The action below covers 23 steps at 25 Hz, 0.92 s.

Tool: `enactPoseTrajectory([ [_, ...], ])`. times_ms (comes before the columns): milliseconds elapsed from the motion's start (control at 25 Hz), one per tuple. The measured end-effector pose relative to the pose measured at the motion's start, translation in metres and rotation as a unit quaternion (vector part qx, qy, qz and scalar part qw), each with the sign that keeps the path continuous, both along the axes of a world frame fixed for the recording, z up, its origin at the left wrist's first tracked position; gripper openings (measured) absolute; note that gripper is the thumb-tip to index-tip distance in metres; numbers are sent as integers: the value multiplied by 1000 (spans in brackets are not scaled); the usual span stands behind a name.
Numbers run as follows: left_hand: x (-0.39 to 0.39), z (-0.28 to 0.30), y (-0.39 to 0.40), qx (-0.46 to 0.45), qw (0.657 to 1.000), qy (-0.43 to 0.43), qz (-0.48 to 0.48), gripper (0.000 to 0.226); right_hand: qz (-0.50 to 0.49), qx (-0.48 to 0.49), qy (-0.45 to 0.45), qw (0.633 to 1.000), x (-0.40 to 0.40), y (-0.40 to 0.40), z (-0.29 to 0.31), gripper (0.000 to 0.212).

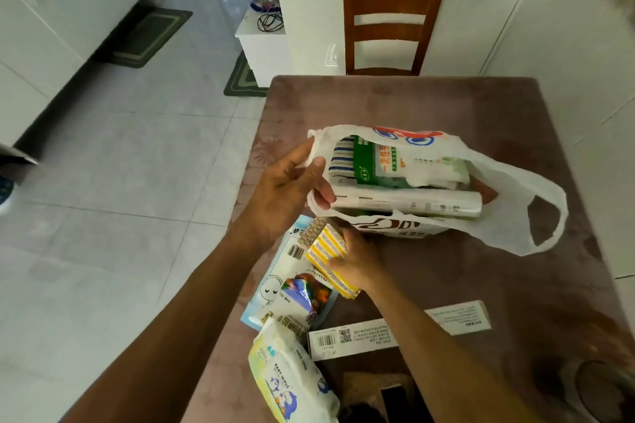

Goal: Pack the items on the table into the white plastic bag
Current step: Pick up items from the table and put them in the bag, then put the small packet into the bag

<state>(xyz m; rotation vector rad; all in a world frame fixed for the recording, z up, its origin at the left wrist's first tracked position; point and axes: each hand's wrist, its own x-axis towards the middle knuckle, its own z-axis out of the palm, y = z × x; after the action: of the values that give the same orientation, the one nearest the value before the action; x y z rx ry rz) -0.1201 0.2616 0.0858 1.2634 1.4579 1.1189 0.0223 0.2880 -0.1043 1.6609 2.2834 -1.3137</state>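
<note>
The white plastic bag (508, 216) lies open on the brown table (395, 103). Inside it I see a green and white packet (388, 163), a blue striped pack and a long white box (412, 204). My left hand (292, 189) grips the bag's left rim and holds the mouth open. My right hand (354, 261) holds a yellow and white striped sponge pack (326, 256) just in front of the bag's mouth. On the table near me lie a baby wipes pack (292, 374), a colourful snack packet (305, 295), a light blue flat pack (275, 271) and a long white box (354, 336).
A wooden chair (395, 10) stands at the table's far side. A dark phone (395, 402) and a brown pad lie at the near edge. Tiled floor with green mats (144, 38) spreads to the left, beside white cabinets.
</note>
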Motion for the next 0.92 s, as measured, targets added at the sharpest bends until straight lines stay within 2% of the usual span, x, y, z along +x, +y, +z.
enactPoseTrajectory([
  [80,2,0,2,8,1000,5,-9,38,-27,13,-52,998,0,-1,-9,84],
  [160,5,-1,4,12,1000,15,7,42,-67,43,-55,995,3,-18,-1,85],
  [320,9,-4,3,14,994,22,102,42,-161,22,100,982,40,-88,55,49],
  [360,7,-4,3,18,993,19,114,41,-210,66,141,965,57,-99,75,45],
  [440,3,-3,3,43,993,29,110,42,-298,243,217,897,87,-90,114,44],
  [480,1,-2,3,57,992,38,103,42,-300,330,222,867,94,-75,126,43],
  [520,0,-1,2,64,992,46,96,40,-272,390,208,855,96,-52,133,43],
  [600,1,-1,1,64,992,59,93,36,-171,429,74,884,81,2,135,55],
  [640,1,-1,1,67,992,59,93,34,-129,399,10,908,70,21,132,62],
  [680,2,-1,1,71,992,59,91,33,-110,360,-15,926,64,31,125,68],
  [720,3,-2,1,76,992,57,88,31,-110,344,-14,932,63,31,118,68],
  [840,3,-5,2,63,993,41,95,26,-163,381,91,906,69,-22,95,49],
  [920,1,-5,4,57,993,27,100,26,-127,360,132,915,62,-71,77,37],
])
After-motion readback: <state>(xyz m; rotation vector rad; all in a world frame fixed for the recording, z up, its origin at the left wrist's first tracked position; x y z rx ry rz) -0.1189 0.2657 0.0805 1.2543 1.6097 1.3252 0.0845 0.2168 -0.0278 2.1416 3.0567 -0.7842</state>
